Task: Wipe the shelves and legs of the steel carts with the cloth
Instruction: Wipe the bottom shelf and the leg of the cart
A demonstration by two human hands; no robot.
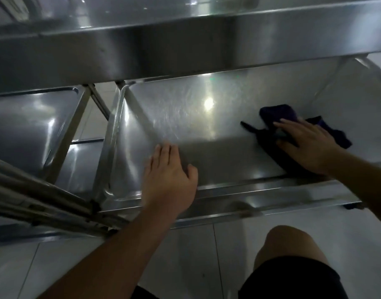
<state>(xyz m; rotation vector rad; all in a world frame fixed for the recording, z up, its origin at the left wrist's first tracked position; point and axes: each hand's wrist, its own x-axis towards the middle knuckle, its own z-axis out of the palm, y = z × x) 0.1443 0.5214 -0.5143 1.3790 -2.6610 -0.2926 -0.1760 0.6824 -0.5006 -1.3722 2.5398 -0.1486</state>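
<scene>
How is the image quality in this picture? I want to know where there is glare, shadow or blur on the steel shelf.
Head view: a bright glare spot sits on the lower shelf; the upper shelf throws a shadow over its near part by the left hand; the right hand and dark cloth are slightly motion-blurred; the wide lens bends the straight shelf edges.
</scene>
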